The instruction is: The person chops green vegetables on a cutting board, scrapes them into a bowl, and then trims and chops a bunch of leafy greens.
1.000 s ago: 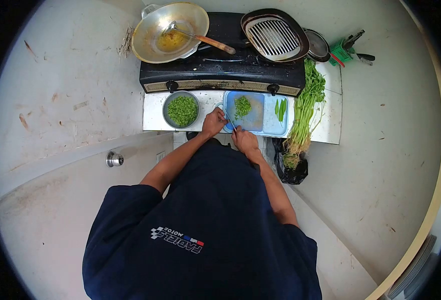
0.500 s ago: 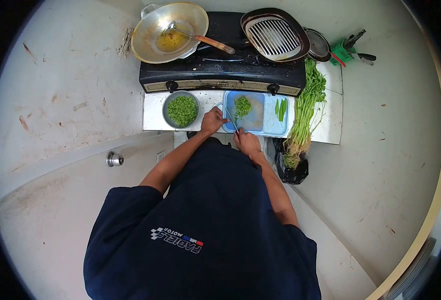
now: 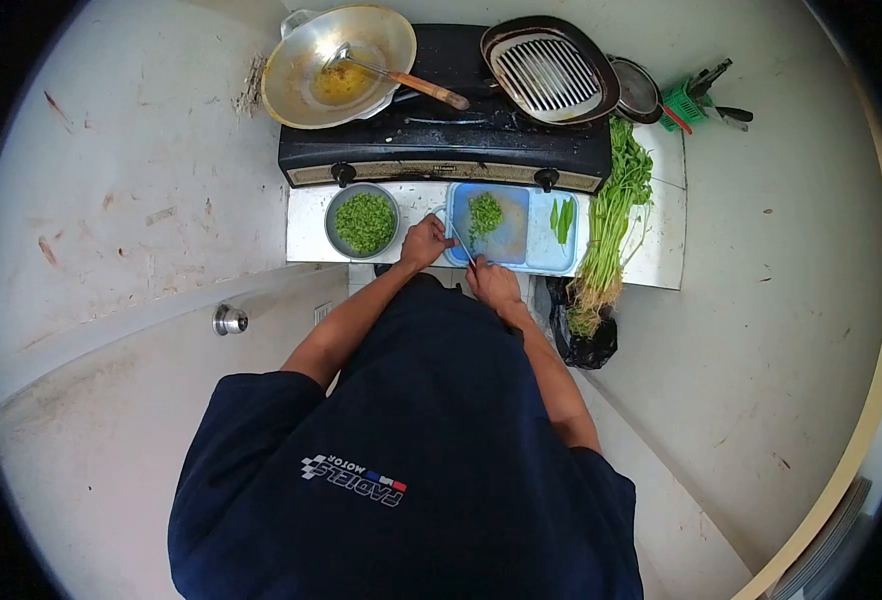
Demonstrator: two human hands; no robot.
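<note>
My right hand [image 3: 497, 284] is closed round the handle of a small knife [image 3: 464, 244], its thin blade pointing up and left over the left edge of a blue cutting board [image 3: 506, 246]. Beside the blade, my left hand [image 3: 425, 243] has its fingers pinched together; whatever is in them is too small to make out. A small heap of chopped greens [image 3: 485, 212] lies on the board past the blade. Several longer green pieces [image 3: 562, 220] rest on the board's lighter right section. Left of my left hand stands a grey bowl [image 3: 330, 224] filled with chopped greens [image 3: 365, 222].
Behind the board is a black stove [image 3: 441, 140] with a wok [image 3: 286, 85], a ladle [image 3: 431, 88] in it, and a grill pan [image 3: 496, 60]. Leafy greens with roots [image 3: 611, 220] lie to the right, above a black plastic bag [image 3: 593, 350]. A green basket [image 3: 679, 98] holds utensils.
Almost nothing differs. My right hand and the knife have shifted very slightly; my left hand stays in place at the board's left edge.
</note>
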